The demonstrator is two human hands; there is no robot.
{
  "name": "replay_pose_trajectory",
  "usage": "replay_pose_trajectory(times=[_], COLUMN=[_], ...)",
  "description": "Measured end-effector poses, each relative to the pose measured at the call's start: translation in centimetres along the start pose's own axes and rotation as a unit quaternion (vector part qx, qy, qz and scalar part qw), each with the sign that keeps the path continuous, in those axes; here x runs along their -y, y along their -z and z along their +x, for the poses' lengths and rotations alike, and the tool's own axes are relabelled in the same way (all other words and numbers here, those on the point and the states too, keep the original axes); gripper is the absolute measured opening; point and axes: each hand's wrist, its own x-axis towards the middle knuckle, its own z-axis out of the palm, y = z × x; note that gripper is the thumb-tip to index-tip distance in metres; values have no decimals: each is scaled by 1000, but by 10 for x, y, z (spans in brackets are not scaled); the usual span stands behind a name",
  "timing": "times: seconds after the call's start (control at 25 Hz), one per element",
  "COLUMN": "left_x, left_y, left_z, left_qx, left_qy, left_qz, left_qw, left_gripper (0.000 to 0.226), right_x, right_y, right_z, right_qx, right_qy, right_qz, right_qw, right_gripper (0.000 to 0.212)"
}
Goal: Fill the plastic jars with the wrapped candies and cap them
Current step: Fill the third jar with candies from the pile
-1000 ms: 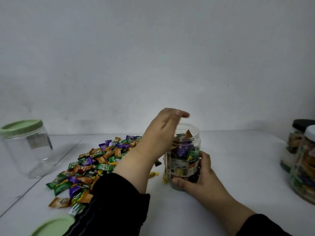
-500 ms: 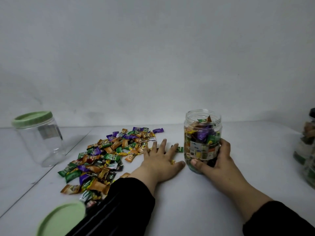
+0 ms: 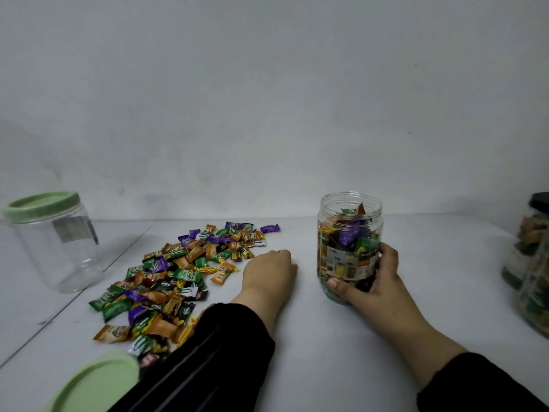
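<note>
The open jar [image 3: 350, 245] stands upright on the white table [image 3: 312, 337], right of centre, its long axis vertical and its uncapped mouth facing straight up; wrapped candies fill it nearly to the neck. The right hand [image 3: 367, 281] grips its lower body, thumb across the near side, fingers wrapped round the right side. The left hand [image 3: 269, 273] lies knuckles-up on the table just left of the jar, at the right edge of the candy pile [image 3: 178, 281], fingers curled under; whether it holds any candy cannot be told. 0.5 s ago those fingers were spread flat on the table; 1 s ago the hand was over the jar mouth. The jar has stayed upright in the same grip. A loose green lid [image 3: 95, 385] lies at the near left.
</note>
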Motion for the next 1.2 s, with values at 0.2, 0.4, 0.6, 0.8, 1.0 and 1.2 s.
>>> replay_pose_trajectory(times=[0.2, 0.4, 0.6, 0.8, 1.0, 1.2], left_x=[11, -15, -38, -27, -12, -28], left_y=[37, 133, 154, 151, 174, 157], left_z=[-11, -24, -40, -37, -51, -50], left_qx=[-94, -319, -299, -179, -83, 14], left_qy=[125, 63, -85, -13, -86, -149], left_qz=[-262, -542, -365, -398, -401, -225], left_qw=[952, 775, 878, 900, 908, 963], left_gripper=[33, 40, 35, 34, 39, 51], right_x=[3, 11, 24, 25, 20, 24], right_y=[-1, -10, -20, -22, -15, -15], right_z=[-3, -9, -18, -19, -16, -17], right_qx=[8, 63, 129, 135, 116, 109], right_qy=[9, 15, 48, 51, 36, 38], right_qz=[-3, 11, 6, 15, 26, 20], right_qw=[1000, 998, 990, 989, 992, 993], right_gripper=[86, 85, 86, 83, 84, 73])
